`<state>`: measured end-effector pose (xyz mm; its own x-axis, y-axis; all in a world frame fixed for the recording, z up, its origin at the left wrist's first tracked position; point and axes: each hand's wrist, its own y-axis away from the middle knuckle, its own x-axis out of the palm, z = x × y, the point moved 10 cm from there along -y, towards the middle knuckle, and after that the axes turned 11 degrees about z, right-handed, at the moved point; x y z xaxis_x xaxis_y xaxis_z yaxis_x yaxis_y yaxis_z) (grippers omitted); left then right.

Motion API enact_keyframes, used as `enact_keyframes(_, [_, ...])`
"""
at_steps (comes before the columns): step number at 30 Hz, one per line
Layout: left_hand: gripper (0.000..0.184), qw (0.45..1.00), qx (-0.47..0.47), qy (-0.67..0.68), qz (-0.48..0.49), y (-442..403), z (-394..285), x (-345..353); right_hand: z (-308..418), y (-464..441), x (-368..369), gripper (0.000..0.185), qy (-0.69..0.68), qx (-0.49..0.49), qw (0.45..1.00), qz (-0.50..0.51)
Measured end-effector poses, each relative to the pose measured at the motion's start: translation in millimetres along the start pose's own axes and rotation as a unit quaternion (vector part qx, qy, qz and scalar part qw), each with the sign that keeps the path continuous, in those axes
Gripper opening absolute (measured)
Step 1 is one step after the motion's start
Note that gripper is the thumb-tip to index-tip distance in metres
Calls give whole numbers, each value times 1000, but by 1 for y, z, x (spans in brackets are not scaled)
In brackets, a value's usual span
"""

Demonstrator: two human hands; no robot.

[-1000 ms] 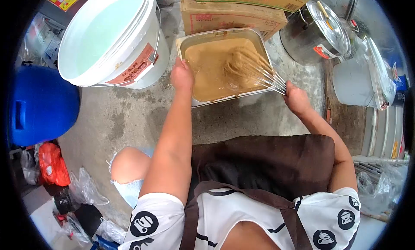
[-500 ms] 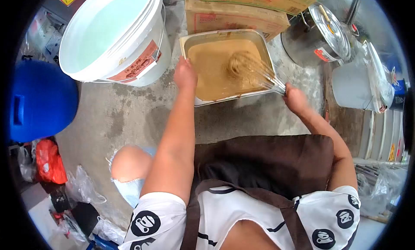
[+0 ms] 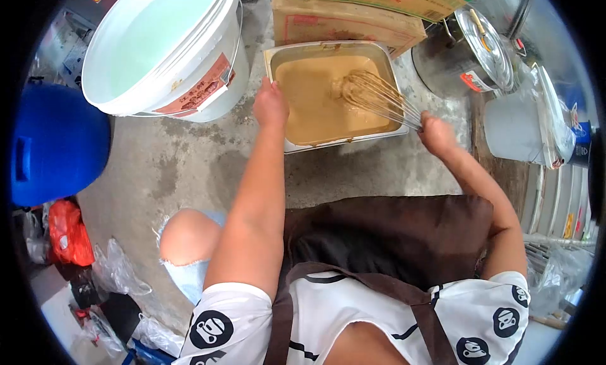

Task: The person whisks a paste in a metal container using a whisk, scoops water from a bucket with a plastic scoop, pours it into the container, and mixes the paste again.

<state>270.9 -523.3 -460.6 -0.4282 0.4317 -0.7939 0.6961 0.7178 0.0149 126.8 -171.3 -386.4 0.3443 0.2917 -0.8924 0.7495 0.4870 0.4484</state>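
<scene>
A rectangular metal tray (image 3: 346, 139) on the concrete floor holds a smooth tan-brown liquid (image 3: 309, 100). My left hand (image 3: 271, 104) is closed on the tray's left rim. In my right hand (image 3: 437, 135), at the right of the tray, is the handle end of a wire whisk (image 3: 385, 100). The whisk leans over the tray's right rim, and its rounded head sits in the liquid right of the middle, coated in it. Brown smears mark the tray's rim.
At the upper left stands a white bucket (image 3: 218, 65) of pale liquid, with a blue barrel (image 3: 60, 144) beyond it. Cardboard boxes (image 3: 347, 24) touch the area behind the tray. A lidded steel pot (image 3: 442, 62) and a whitish bucket (image 3: 514, 128) stand right. Plastic bags (image 3: 71, 232) lie lower left.
The whisk and my right hand have moved slightly right, with the whisk head still in the liquid. My left hand keeps hold of the tray rim. The view has shifted slightly.
</scene>
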Motion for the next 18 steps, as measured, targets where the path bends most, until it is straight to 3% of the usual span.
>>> enact_keyframes(4, [21, 999, 10, 28, -19, 3, -1, 0, 20, -18, -13, 13, 77, -9, 996, 39])
enact_keyframes(10, [28, 1000, -14, 15, 12, -2, 9, 4, 126, -57, -7, 40, 115, -94, 978, 145])
enact_keyframes(12, [33, 997, -19, 61, 47, -3, 10, 11, 152, -54, -13, 49, 61, -106, 982, 145])
enact_keyframes(16, [40, 996, -19, 68, 59, 6, 6, -2, 163, -53, 10, 48, 29, -137, 969, 203])
enact_keyframes(17, [45, 991, -70, 81, 77, 11, 10, -8, 161, -48, 7, 48, 24, -134, 968, 209])
enact_keyframes(18, [52, 984, -122, 94, 93, 18, 14, -12, 155, -36, 21, 51, -77, -110, 934, 332])
